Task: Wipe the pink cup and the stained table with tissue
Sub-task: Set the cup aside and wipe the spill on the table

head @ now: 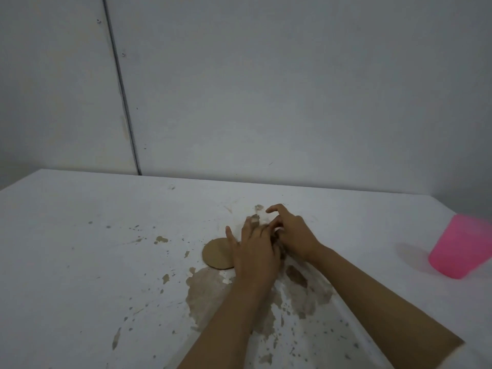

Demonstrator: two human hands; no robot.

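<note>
Hands: my left hand (253, 251) lies flat over the spill, fingers spread; I judge it presses tissue I can barely see.
Right grip: my right hand (290, 235) curls, half-closed, against the left; what it holds I cannot tell.
Cup: pink cup (460, 246) sits tilted, well apart at the right edge, clear of the wiping.
Surface: white surface (80, 262) carries a brown stain (207, 294) and splatter.
Disc: brown disc (215, 253) beside the left hand.
</note>
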